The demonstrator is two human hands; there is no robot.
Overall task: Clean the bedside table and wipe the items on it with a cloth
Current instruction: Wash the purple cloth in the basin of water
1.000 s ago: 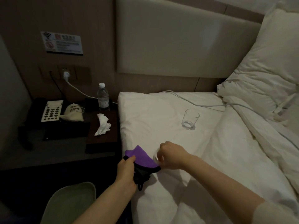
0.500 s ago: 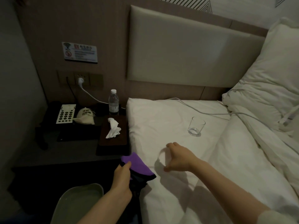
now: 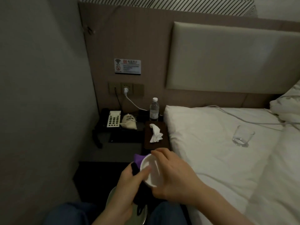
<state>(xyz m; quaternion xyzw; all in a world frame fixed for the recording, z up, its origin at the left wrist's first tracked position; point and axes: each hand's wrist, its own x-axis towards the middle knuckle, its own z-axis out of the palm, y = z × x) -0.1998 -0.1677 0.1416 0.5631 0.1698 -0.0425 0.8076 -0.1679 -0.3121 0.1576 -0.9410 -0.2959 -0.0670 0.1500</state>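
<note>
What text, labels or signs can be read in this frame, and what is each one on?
Wall sign: Wi-Fi and no-smoking symbols show; its printed lines are too small to read.
Cloth pouch: dark print, blurred.
Water bottle: label unreadable.
Phone: keypad markings too small.
No words can be read.

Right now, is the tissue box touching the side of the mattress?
Cannot tell. In the head view the tissue box sits right beside the mattress, but the dark seam between them hides any contact or gap.

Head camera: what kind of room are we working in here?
Most likely a hotel guest room. A wall placard with a Wi-Fi symbol hangs above a bedside table carrying a desk phone and a water bottle, beside a white-sheeted bed with a padded headboard.
</note>
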